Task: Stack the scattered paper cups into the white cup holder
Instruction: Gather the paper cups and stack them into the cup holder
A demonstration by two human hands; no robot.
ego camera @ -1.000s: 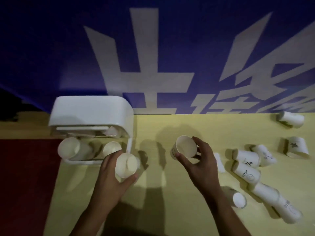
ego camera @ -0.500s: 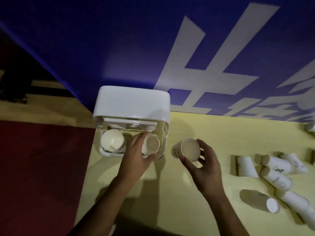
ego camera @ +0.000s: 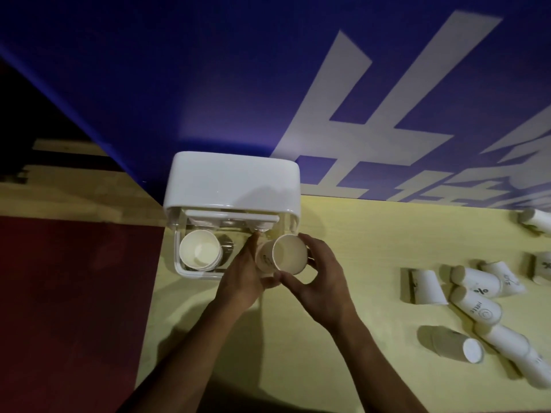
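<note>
The white cup holder point(ego camera: 232, 180) stands at the table's back left, and its left slot holds a stack of paper cups point(ego camera: 201, 251). Over the right slot a tilted paper cup point(ego camera: 287, 254) is held with its mouth facing me. My right hand point(ego camera: 322, 281) grips it, thumb below the rim and fingers round the far side. My left hand point(ego camera: 241, 278) is against the cup's left wall, forefinger up along it and thumb beneath. What lies in the right slot under the cup is hidden. Several scattered cups point(ego camera: 477, 305) lie on their sides at the right.
The yellow table point(ego camera: 343, 228) ends at its left edge just beside the holder, with dark red floor point(ego camera: 74, 293) beyond. A blue banner wall point(ego camera: 208, 84) rises right behind the holder. More cups point(ego camera: 536, 219) lie at the far right edge.
My right hand has carried its cup left, from the table beside the holder to over the right slot. My left hand stayed at that slot and now touches this cup.
</note>
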